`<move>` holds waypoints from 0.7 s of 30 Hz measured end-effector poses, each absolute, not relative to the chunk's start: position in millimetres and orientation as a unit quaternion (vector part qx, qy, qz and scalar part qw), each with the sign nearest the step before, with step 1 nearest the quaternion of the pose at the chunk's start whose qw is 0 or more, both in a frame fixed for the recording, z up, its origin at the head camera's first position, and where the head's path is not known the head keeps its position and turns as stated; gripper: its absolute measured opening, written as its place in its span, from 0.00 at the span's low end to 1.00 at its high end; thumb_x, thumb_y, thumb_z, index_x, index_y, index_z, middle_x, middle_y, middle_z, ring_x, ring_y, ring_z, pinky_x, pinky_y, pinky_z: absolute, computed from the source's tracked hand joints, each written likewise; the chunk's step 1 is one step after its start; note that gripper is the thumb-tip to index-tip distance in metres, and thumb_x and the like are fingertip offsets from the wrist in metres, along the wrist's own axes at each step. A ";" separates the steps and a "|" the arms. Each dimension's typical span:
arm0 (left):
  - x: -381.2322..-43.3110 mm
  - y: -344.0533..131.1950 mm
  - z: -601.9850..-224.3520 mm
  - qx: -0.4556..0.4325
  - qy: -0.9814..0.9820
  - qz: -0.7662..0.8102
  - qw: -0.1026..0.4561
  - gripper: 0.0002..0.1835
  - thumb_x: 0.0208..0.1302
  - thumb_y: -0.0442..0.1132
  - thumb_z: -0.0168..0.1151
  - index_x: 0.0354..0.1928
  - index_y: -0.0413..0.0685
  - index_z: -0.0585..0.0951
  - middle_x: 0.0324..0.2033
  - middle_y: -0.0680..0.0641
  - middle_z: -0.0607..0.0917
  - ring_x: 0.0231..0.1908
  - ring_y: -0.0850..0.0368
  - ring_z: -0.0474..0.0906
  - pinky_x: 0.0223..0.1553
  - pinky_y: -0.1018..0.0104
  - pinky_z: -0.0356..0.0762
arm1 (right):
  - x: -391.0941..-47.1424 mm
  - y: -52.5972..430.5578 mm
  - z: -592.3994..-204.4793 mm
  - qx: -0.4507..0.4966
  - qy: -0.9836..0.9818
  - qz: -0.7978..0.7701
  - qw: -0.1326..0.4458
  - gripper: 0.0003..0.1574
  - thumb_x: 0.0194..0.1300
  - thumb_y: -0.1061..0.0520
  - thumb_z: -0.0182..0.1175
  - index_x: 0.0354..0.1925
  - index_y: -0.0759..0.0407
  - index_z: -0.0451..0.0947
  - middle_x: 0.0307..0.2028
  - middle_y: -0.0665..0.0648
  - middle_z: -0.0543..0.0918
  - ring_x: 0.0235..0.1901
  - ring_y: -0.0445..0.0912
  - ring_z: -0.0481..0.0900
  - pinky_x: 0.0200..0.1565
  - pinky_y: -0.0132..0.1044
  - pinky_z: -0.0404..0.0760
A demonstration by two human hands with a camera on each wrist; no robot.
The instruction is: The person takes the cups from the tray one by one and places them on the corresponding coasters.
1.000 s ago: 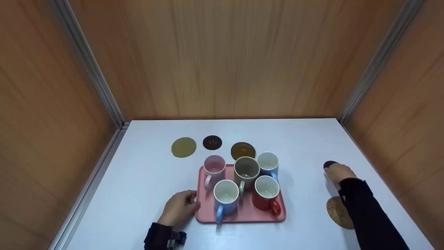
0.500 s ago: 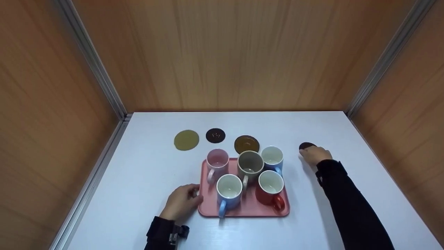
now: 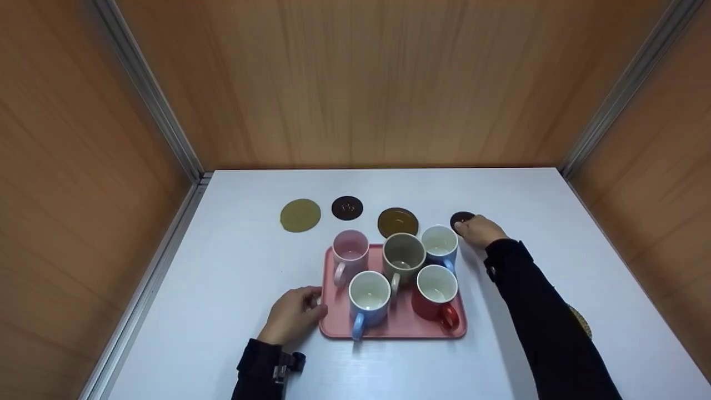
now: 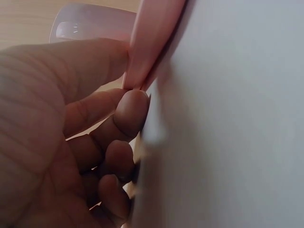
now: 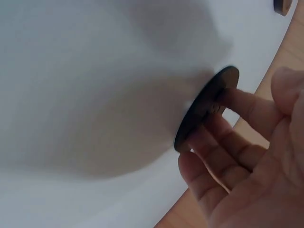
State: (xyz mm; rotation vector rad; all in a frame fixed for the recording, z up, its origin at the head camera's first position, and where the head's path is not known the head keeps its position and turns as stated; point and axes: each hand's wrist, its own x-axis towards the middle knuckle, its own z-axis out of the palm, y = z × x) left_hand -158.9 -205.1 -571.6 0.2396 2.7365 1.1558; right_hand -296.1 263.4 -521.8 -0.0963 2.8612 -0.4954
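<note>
Left hand (image 3: 291, 316), nearly closed, pinched pink rectangular tray (image 3: 397, 326) at its rim, right hand (image 3: 481, 231) narrowly pinched thin dark-brown round disc (image 3: 461, 217), black sleeve (image 3: 547, 322) mostly hid golden-brown mat (image 3: 583, 322)

Right hand (image 3: 481, 231), dark coaster (image 3: 457, 219) shifted left, near rear blue mug (image 3: 440, 242).

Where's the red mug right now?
In the head view, the red mug stands in the front right part of the pink tray, right of the front blue mug, with the rear blue mug behind it.
</note>
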 end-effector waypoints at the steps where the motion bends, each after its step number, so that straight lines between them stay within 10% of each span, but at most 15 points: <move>1: -159.3 -204.8 -570.4 0.081 0.916 0.385 0.079 0.23 0.66 0.44 0.73 0.61 0.47 0.87 0.33 0.54 0.82 0.36 0.59 0.74 0.41 0.60 0.72 | -297.2 262.2 -520.4 -0.049 0.978 -0.169 0.111 0.34 0.86 0.47 0.42 0.60 0.74 0.82 0.63 0.82 0.78 0.66 0.75 0.76 0.69 0.66 0.73; 21: -160.3 -203.5 -568.4 0.071 0.915 0.388 0.084 0.23 0.67 0.45 0.73 0.63 0.48 0.86 0.35 0.54 0.82 0.38 0.57 0.74 0.43 0.59 0.73 | -304.3 250.6 -527.5 -0.130 0.971 -0.191 0.064 0.21 0.79 0.54 0.53 0.37 0.68 0.84 0.41 0.70 0.88 0.49 0.69 0.84 0.60 0.64 0.78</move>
